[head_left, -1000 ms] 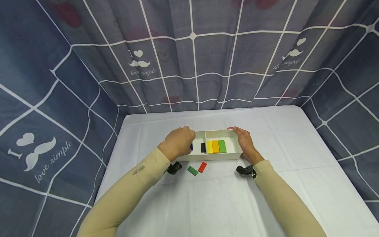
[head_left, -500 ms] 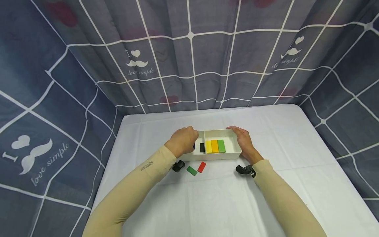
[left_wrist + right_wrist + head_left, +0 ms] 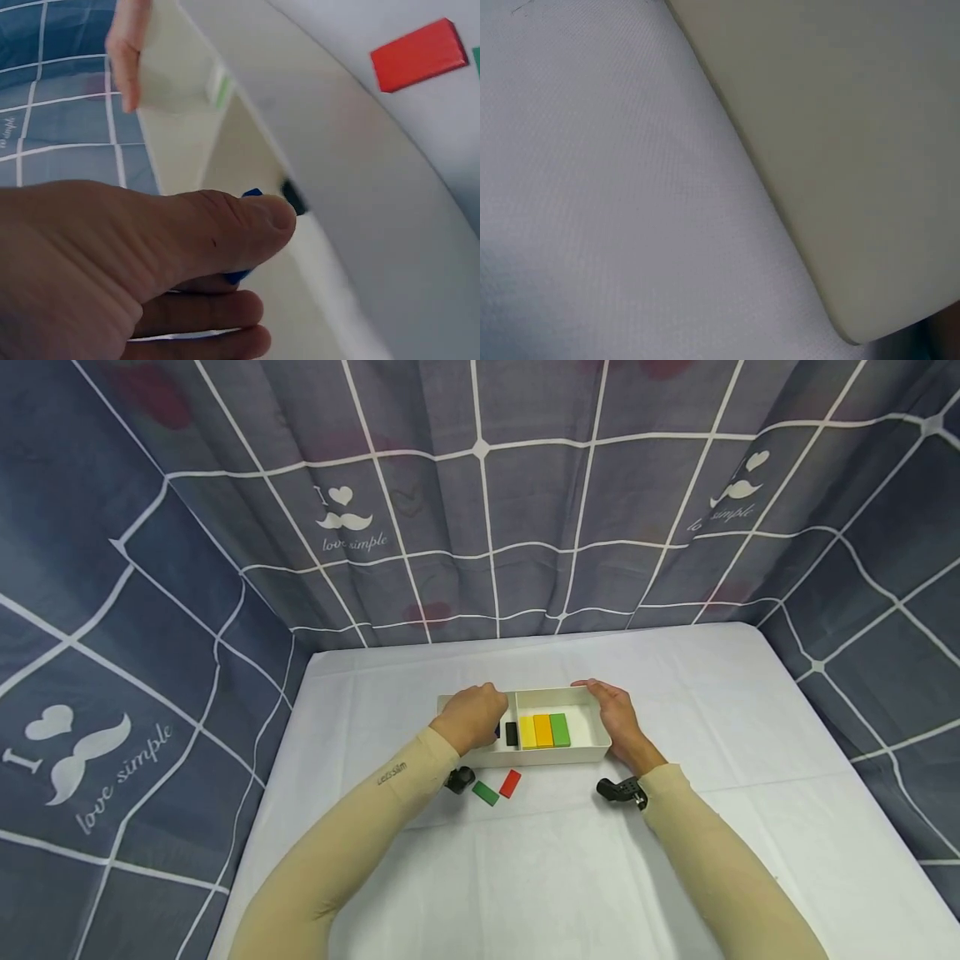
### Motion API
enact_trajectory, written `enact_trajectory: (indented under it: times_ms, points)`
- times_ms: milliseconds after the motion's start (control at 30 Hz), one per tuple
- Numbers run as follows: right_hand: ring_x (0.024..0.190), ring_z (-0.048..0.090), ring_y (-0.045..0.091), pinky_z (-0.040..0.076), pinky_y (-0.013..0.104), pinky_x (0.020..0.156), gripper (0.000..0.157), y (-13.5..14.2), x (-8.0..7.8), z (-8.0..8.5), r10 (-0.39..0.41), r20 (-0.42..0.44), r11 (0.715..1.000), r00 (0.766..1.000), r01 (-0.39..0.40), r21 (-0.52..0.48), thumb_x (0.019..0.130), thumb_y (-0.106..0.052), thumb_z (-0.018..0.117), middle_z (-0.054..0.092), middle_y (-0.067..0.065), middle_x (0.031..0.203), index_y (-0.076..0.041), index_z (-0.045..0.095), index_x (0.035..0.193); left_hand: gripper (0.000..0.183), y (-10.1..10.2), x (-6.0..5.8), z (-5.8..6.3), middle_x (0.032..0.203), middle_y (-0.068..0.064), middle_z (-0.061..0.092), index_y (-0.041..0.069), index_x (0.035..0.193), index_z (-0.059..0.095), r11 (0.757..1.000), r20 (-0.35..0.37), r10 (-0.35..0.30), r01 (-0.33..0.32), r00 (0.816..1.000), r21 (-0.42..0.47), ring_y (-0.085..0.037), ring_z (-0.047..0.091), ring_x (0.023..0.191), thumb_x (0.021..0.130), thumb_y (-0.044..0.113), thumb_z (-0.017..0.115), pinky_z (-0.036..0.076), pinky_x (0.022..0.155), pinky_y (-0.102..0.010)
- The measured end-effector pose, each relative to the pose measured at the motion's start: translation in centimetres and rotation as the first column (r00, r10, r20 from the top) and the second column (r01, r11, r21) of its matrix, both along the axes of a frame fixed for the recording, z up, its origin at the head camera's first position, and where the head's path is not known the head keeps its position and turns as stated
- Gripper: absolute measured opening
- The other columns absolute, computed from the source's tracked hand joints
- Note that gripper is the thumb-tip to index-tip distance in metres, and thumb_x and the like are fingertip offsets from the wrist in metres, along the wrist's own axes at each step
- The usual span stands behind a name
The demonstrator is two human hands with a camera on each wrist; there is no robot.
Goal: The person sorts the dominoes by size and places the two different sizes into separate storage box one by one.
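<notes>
A white two-compartment box (image 3: 558, 757) stands on the table. My left hand (image 3: 471, 717) reaches into its left compartment, pinching a small blue block (image 3: 253, 193) between thumb and fingers; most of the block is hidden. Close by, against the divider, lies a black block (image 3: 512, 733). The right compartment holds a yellow block (image 3: 528, 732), an orange block (image 3: 543, 732) and a green block (image 3: 560, 730), side by side along the divider. My right hand (image 3: 619, 720) grips the box's right end, fingers round the far corner; its thumb is hidden.
On the white tablecloth (image 3: 555, 877), in front of the box, lie a red block (image 3: 510, 783) and a dark green block (image 3: 486, 793). Black wrist-worn devices sit below each hand. A dark gridded curtain (image 3: 525, 510) surrounds the table.
My left hand has moved right with the blue block, towards the black block. The right hand stays at the box's end. The head view has shifted slightly.
</notes>
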State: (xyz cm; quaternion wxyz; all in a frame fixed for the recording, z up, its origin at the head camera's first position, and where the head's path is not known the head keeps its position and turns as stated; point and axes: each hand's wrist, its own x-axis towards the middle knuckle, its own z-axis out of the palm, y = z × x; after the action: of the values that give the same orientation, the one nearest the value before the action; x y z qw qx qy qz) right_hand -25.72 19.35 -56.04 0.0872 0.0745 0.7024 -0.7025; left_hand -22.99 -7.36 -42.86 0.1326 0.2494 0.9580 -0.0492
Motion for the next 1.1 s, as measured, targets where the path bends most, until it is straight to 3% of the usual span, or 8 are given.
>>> enact_trajectory:
  times_ms: [267,667,1100]
  points:
    - [0.118,0.065,0.018,0.057,0.025,0.095,0.053,0.1,-0.1,-0.2,-0.006,-0.008,1.0,1.0,0.006,0.002,0.118,-0.04,0.046,0.065,0.018,0.148,0.001,0.065,0.147,0.027,0.3,-0.6,-1.6,0.105,-0.008,0.075,0.008,0.111,0.078,1.0,0.005,-0.008,0.008,1.0,0.008,-0.018,0.071,0.087,0.089,0.015,0.091,0.066,0.087,-0.032]
    - [0.115,0.066,0.018,0.058,0.025,0.092,0.051,0.1,-0.3,-0.4,-0.008,-0.007,1.0,1.0,0.008,0.004,0.118,-0.038,0.046,0.066,0.02,0.146,0.0,0.067,0.145,0.024,0.5,-1.2,-4.0,0.089,-0.002,0.076,0.009,0.101,0.076,0.999,-0.007,-0.033,0.034,0.999,0.031,-0.012,0.065,0.072,0.086,0.014,0.094,0.062,0.074,-0.027]
    - [0.115,0.066,0.017,0.059,0.025,0.091,0.05,0.1,-0.2,-0.3,-0.008,-0.003,1.0,1.0,0.008,-0.006,0.118,-0.038,0.046,0.068,0.014,0.142,-0.001,0.068,0.144,0.021,1.0,-1.6,-4.8,0.092,-0.001,0.08,0.011,0.101,0.08,0.999,-0.013,-0.031,0.031,0.999,0.02,-0.013,0.068,0.075,0.086,0.015,0.095,0.065,0.077,-0.03]
